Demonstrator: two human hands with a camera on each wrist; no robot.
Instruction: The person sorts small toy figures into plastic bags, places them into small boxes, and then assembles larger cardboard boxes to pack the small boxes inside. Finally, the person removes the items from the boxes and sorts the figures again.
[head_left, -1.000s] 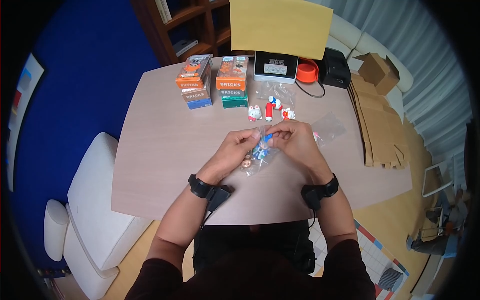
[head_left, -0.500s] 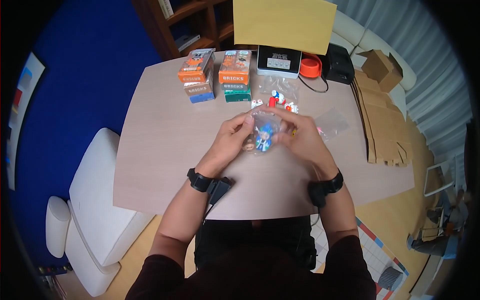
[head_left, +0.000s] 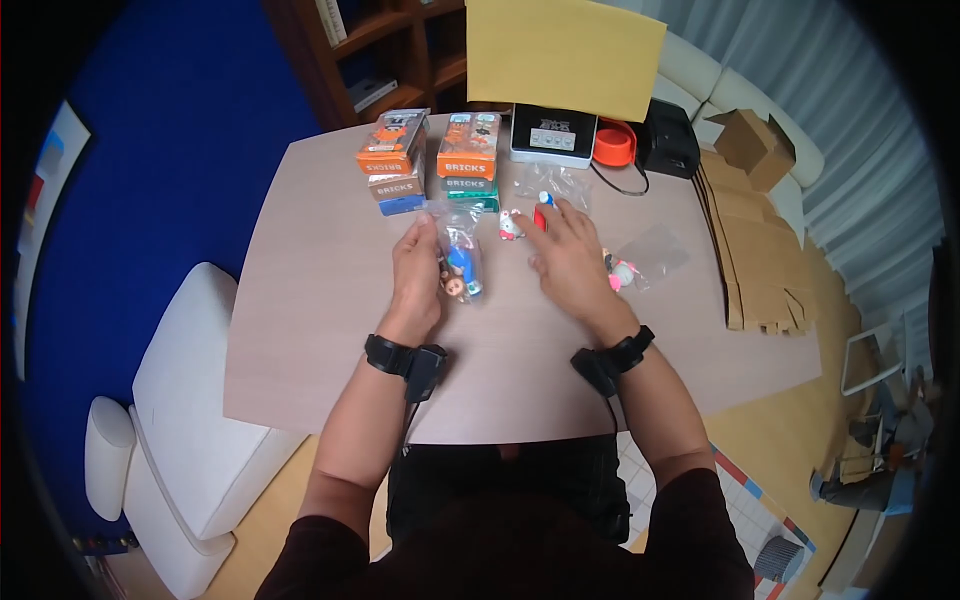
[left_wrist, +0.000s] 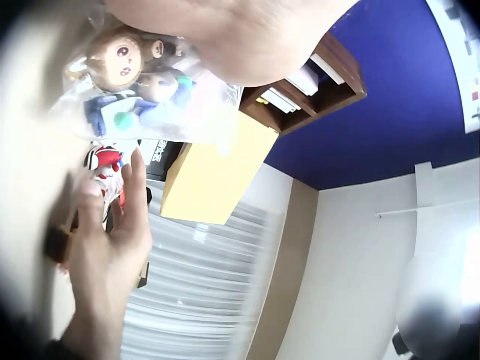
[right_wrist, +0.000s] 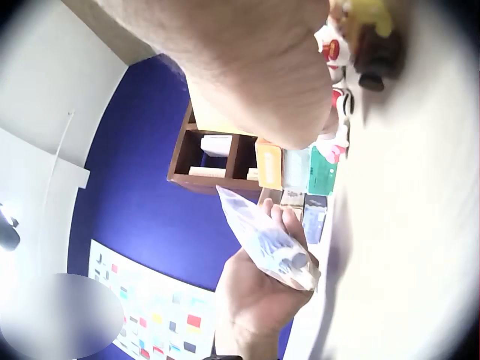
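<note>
My left hand [head_left: 412,272] pinches a clear plastic bag [head_left: 466,222] above the table, left of the middle. Through the plastic show a brown round head with a face [left_wrist: 122,61] and blue, white and green toy parts [head_left: 460,258]. My right hand [head_left: 578,262] reaches forward with fingers spread over the small toys. Its index fingertip is right at a white bunny-like figure [head_left: 511,225] with pink on it. A red piece [head_left: 540,217] and a blue-and-white part [head_left: 545,198] show at the other fingertips; the hand covers what lies beneath it.
Two stacks of small boxes marked BRICKS [head_left: 467,152] stand at the back left. Behind the toys lies a crumpled clear bag [head_left: 552,184]. Right of my right hand are a pink-and-white toy [head_left: 624,274] and another clear bag [head_left: 662,258]. Flattened cardboard [head_left: 757,255] lines the right edge.
Both hands were together at the bag. The left has carried it leftward, and it hangs turned with the brown head low. My right hand has let go and moved to the toys behind.
</note>
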